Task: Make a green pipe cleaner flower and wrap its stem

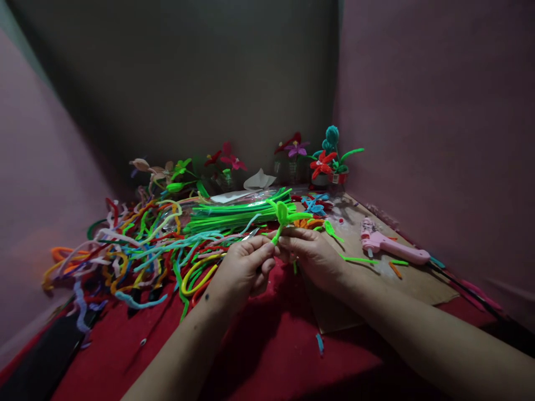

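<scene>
A bright green pipe-cleaner flower (282,214) with several looped petals stands upright between my two hands. My left hand (248,265) pinches the lower end of its stem between thumb and fingers. Close beside it, my right hand (311,253) has its thumb and index finger on the stem just under the petals. The fingertips of both hands nearly meet; part of the stem is hidden behind them. Behind the hands lies a bundle of green pipe cleaners (238,214) in clear plastic.
A tangle of coloured pipe cleaners (137,250) spreads over the red cloth (267,345) at left. A pink glue gun (393,245) lies on cardboard (346,301) at right, with green and orange pieces nearby. Finished flowers (324,161) stand along the back wall.
</scene>
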`<state>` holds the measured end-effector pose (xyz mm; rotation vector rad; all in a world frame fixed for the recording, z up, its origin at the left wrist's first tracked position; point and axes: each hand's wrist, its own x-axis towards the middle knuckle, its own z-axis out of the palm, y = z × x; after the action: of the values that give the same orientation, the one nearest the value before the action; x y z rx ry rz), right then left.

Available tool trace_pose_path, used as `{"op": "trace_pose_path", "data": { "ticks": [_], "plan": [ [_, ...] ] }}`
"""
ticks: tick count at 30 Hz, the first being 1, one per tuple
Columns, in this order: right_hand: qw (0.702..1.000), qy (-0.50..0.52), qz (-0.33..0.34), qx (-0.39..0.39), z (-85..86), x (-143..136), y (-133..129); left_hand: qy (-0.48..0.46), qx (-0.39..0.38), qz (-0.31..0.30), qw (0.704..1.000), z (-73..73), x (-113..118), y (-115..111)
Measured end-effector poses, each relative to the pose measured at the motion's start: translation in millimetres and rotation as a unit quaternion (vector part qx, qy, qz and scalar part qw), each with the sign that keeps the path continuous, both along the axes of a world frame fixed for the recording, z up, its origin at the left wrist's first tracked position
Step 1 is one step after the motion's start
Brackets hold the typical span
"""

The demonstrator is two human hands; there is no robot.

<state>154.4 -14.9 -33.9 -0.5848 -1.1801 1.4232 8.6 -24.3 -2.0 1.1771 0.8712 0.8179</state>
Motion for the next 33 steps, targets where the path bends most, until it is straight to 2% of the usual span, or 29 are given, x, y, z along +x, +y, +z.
{"op": "trace_pose_path", "data": {
  "ticks": [5,12,18,23,26,29,31,33],
  "plan": [
    [0.999,-0.033,-0.016,0.008,5.1,1.3,-2.0,-0.047,-0.035,-0.027,0.998,-0.3,-3.0,1.3],
    [1.000,0.001,0.001,0.009,1.2,1.0,1.6,-0.104,-0.077,-0.089,0.988,-1.4,-8.0,3.8],
    [0.996,0.051,0.037,-0.062,-1.1,1.5,1.7,-0.138,-0.095,-0.126,0.978,0.1,-9.9,3.8],
    [0.989,0.089,0.008,-0.114,3.3,-1.3,-3.2,-0.088,-0.066,-0.116,0.987,3.7,-9.0,2.0],
    [0.988,0.099,0.000,-0.117,2.2,-2.9,-3.2,-0.029,-0.016,-0.077,0.996,4.8,-4.4,-0.1],
    [0.990,0.095,-0.017,-0.099,-1.6,-3.8,-1.3,0.101,0.099,0.000,0.990,2.5,2.7,-3.3],
    [0.990,0.095,-0.032,-0.095,-3.6,-4.3,-0.4,0.200,0.218,0.060,0.953,-1.8,6.9,-5.3],
    [0.990,0.093,-0.042,-0.101,-4.4,-4.9,-0.5,0.272,0.332,0.110,0.897,-7.5,9.2,-6.6]
  ]
}}
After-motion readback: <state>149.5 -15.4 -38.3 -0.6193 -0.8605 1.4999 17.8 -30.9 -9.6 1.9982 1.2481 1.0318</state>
